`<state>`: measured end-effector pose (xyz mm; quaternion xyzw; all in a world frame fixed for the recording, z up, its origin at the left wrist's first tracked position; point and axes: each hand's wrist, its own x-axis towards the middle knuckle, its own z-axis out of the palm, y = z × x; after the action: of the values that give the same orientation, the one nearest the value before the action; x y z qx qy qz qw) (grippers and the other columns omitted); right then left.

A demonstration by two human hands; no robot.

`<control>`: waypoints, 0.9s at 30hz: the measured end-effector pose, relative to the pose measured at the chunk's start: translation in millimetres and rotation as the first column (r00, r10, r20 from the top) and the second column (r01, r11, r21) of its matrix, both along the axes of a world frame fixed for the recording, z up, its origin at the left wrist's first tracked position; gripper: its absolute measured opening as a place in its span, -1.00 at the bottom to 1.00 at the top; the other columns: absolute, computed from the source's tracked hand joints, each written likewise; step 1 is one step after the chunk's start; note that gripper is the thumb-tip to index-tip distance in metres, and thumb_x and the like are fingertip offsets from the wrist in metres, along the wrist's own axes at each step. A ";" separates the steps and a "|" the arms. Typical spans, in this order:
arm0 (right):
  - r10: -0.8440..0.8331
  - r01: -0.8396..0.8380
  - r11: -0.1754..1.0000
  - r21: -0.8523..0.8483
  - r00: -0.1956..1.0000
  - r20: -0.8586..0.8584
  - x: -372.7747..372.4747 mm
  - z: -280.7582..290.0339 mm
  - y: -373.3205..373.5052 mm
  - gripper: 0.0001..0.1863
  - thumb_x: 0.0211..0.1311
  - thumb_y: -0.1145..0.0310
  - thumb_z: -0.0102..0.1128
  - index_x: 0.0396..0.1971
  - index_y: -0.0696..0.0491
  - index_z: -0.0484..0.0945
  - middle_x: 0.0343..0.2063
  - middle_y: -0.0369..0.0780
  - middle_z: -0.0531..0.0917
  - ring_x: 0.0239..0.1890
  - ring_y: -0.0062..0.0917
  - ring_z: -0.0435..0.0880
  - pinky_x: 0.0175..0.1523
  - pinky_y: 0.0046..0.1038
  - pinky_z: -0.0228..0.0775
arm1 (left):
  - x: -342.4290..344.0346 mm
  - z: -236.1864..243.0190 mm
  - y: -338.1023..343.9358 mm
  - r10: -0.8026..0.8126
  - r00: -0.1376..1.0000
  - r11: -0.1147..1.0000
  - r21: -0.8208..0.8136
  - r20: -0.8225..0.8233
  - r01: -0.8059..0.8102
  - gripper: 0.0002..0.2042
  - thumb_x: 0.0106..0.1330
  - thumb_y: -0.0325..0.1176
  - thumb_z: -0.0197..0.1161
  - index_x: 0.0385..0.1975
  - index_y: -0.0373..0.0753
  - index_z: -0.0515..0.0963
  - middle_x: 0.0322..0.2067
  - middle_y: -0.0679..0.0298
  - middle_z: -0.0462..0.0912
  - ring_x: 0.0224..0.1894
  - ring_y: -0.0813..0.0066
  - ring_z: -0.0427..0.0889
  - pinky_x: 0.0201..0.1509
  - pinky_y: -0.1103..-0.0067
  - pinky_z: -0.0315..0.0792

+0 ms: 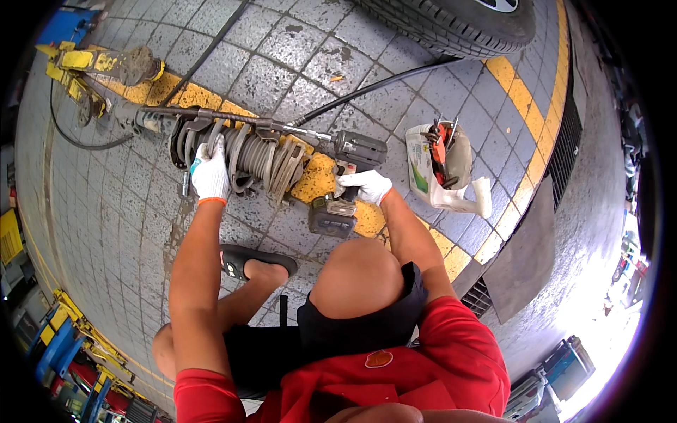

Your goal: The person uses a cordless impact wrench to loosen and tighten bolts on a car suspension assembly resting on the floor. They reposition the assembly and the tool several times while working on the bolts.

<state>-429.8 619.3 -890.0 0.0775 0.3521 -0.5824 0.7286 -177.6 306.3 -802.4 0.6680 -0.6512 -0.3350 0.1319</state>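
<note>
A strut with a coil spring [257, 158] lies on the tiled floor, a spring compressor rod [211, 113] along its far side. My left hand [210, 173], in a white glove with an orange cuff, is closed on the spring's coils at the left part. A grey cordless impact wrench [358, 148], its battery toward me, meets the compressor rod through a silver socket. My right hand [363, 185], also gloved, is closed around the wrench's handle, with some fingertips hidden.
A tire [451, 28] stands at the top. A yellow floor jack [99, 63] is at upper left. A black hose [381, 84] crosses the floor. A white cut-open jug of tools [441, 162] sits to the right, near a drain grate [568, 155]. Yellow-and-blue equipment [60, 338] is at lower left.
</note>
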 end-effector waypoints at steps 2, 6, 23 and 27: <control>-0.025 0.025 0.999 0.021 0.999 -0.020 5.3 2.2 0.9 -0.70 0.35 0.52 0.43 0.05 0.17 0.69 -0.29 -0.19 0.75 -0.25 -0.40 0.77 -0.07 -0.29 0.68 | -5.2 2.7 4.8 0.003 0.999 0.999 -0.037 -0.032 -0.004 -0.35 0.51 0.10 0.33 0.25 -0.43 0.55 0.04 0.02 0.78 0.01 0.18 0.76 0.13 0.49 0.50; -0.056 0.056 0.998 -0.003 0.996 0.075 13.5 2.6 -2.2 -0.73 0.36 0.48 0.44 0.02 0.14 0.68 -0.31 -0.21 0.75 -0.28 -0.43 0.76 -0.06 -0.29 0.67 | 7.9 -7.7 -5.4 -0.011 0.997 1.000 0.022 0.072 0.010 -0.28 0.49 0.19 0.31 0.28 -0.43 0.53 0.09 -0.03 0.77 0.10 0.05 0.75 0.17 0.43 0.51; -0.009 0.008 0.989 0.147 1.000 0.001 4.1 7.0 -14.0 -0.79 0.26 0.53 0.50 -0.14 0.19 0.71 -0.36 -0.17 0.75 -0.33 -0.39 0.77 -0.14 -0.26 0.69 | -4.5 7.6 3.0 -0.015 0.999 0.997 -0.077 0.043 0.018 -0.35 0.50 0.12 0.34 0.16 -0.50 0.58 -0.01 -0.02 0.80 -0.03 0.23 0.76 0.12 0.43 0.52; 0.009 -0.013 0.996 0.088 0.999 0.042 -2.7 -7.6 -16.8 -0.81 0.27 0.51 0.50 -0.16 0.20 0.71 -0.39 -0.17 0.74 -0.34 -0.40 0.76 -0.16 -0.27 0.68 | -13.0 16.3 -0.4 -0.034 0.997 0.999 0.017 0.073 0.033 -0.35 0.52 0.16 0.28 0.17 -0.44 0.59 -0.01 -0.01 0.80 0.00 0.12 0.78 0.11 0.44 0.52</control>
<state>-432.5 602.5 -897.6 0.1199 0.3627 -0.5603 0.7349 -190.6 305.9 -786.1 0.6699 -0.6640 -0.3177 0.0969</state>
